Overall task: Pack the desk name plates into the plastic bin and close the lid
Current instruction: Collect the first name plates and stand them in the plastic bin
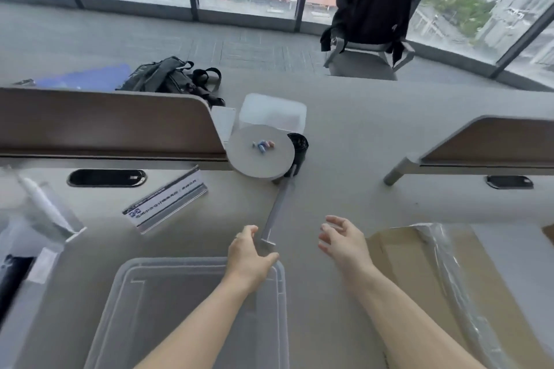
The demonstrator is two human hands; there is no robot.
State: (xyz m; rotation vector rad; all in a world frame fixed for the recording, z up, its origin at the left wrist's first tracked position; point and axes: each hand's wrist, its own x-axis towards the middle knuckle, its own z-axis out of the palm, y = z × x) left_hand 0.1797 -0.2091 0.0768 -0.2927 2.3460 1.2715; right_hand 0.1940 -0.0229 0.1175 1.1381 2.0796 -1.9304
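A clear plastic bin [192,308] stands at the near edge of the desk, below my arms. My left hand [250,257] is over its far right corner, with fingers and thumb curled around the near end of a long narrow desk name plate [278,207] seen edge-on. That plate reaches back to a round grey disc. My right hand [341,241] hovers just right of it, open and holding nothing. A second name plate [166,201] with a printed label lies tilted on the desk to the left. More clear plates [45,210] lie at the far left, blurred.
The round grey disc [260,153] carries small coloured pieces, with a black cup [299,147] and a clear box [272,112] behind it. Brown dividers [105,123] [494,141] stand left and right. Flat cardboard with plastic wrap [434,272] lies at the right. Beyond the desk are a black bag [168,78] and a chair [371,24].
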